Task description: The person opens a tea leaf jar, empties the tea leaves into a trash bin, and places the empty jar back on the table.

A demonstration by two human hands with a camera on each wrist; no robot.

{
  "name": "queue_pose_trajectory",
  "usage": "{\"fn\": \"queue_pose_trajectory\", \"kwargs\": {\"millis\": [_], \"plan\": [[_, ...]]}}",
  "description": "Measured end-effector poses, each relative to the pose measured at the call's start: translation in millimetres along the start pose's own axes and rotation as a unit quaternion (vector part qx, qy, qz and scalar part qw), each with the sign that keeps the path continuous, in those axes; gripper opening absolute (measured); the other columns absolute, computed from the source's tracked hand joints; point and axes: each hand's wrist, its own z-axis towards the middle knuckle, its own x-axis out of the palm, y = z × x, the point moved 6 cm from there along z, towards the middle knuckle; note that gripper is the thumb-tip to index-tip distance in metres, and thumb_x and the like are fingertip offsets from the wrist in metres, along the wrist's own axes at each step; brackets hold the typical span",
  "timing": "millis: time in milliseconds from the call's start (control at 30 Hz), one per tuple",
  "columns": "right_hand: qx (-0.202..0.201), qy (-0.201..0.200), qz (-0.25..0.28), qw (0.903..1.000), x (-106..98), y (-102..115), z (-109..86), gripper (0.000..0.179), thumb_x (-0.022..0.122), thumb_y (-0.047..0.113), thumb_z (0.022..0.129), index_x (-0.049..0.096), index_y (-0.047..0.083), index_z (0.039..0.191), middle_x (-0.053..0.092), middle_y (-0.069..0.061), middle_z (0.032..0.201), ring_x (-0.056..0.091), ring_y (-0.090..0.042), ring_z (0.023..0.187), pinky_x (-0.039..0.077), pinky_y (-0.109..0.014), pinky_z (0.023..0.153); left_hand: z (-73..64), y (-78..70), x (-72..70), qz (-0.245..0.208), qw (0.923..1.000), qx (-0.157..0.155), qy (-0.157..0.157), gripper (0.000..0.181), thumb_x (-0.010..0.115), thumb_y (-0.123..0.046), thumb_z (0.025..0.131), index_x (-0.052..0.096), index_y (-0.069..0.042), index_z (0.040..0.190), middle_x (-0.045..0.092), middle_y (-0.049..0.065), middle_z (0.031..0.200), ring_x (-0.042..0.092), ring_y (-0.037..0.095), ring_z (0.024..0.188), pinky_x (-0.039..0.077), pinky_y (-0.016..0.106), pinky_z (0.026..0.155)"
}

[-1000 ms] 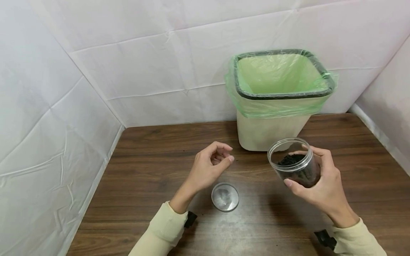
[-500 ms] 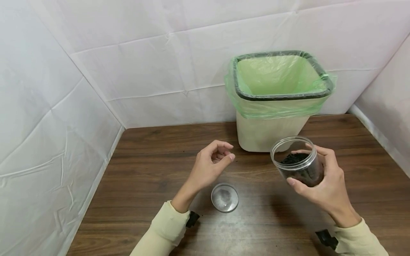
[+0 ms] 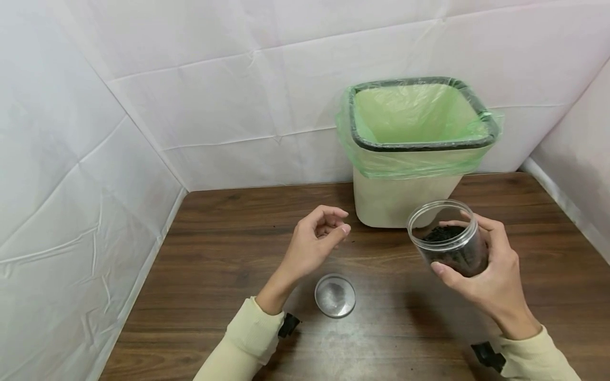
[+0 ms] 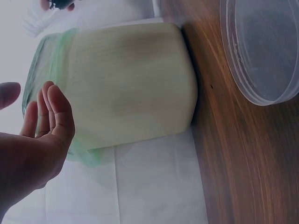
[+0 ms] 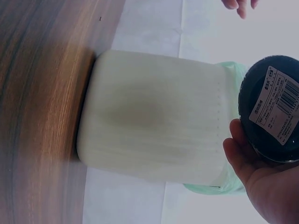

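Observation:
My right hand grips a clear plastic jar from its right side, tilted with its uncovered mouth toward the left. Dark, crumbly stuff fills the lower part of the jar. In the right wrist view, the jar's base carries a white printed label. My left hand hovers above the table with its fingers loosely curled and nothing in them. Below it on the table lies a round clear lid, seen large at the edge of the left wrist view.
Behind the hands stands a cream bin with a green bag folded over its dark rim. White sheeting walls the brown wooden table at the back and sides. Small dark specks lie on the wood.
My right hand has shifted slightly to the right with the jar. The left hand has hardly moved, and the lid and bin are where they were.

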Motion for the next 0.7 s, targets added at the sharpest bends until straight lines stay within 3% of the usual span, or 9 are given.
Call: {"fn": "queue_pose_trajectory", "kwargs": {"millis": [133, 467, 700], "plan": [[-0.003, -0.004, 0.012, 0.9999, -0.2, 7.8, 3.1, 0.089, 0.078, -0.019, 0.053, 0.046, -0.012, 0.137, 0.069, -0.019, 0.115, 0.064, -0.011, 0.099, 0.045, -0.015, 0.080, 0.9, -1.7, 0.9, -0.010, 1.0000, 0.000, 0.000, 0.023, 0.066, -0.007, 0.095, 0.065, -0.006, 0.118, 0.066, 0.009, 0.094, 0.065, 0.016, 0.073, 0.053, 0.025, 0.064], [-0.003, -0.010, 0.028, 0.9996, -1.1, 14.1, 7.3, 0.088, 0.076, -0.022, 0.055, 0.047, -0.012, 0.138, 0.067, -0.022, 0.116, 0.064, -0.013, 0.100, 0.047, -0.016, 0.080, 3.7, -4.9, 1.2, -0.039, 0.9991, -0.018, 0.001, 0.024, 0.065, -0.008, 0.097, 0.063, -0.004, 0.120, 0.065, 0.010, 0.096, 0.068, 0.020, 0.080, 0.057, 0.033, 0.072], [-0.007, -0.015, 0.029, 0.9995, -1.3, 17.1, 9.6, 0.087, 0.076, -0.021, 0.055, 0.048, -0.013, 0.137, 0.068, -0.019, 0.116, 0.064, -0.012, 0.100, 0.046, -0.016, 0.081, 6.5, -6.7, 0.6, -0.059, 0.9981, -0.021, -0.001, 0.024, 0.064, -0.008, 0.097, 0.062, -0.003, 0.120, 0.065, 0.009, 0.095, 0.068, 0.022, 0.079, 0.057, 0.032, 0.071]]}}
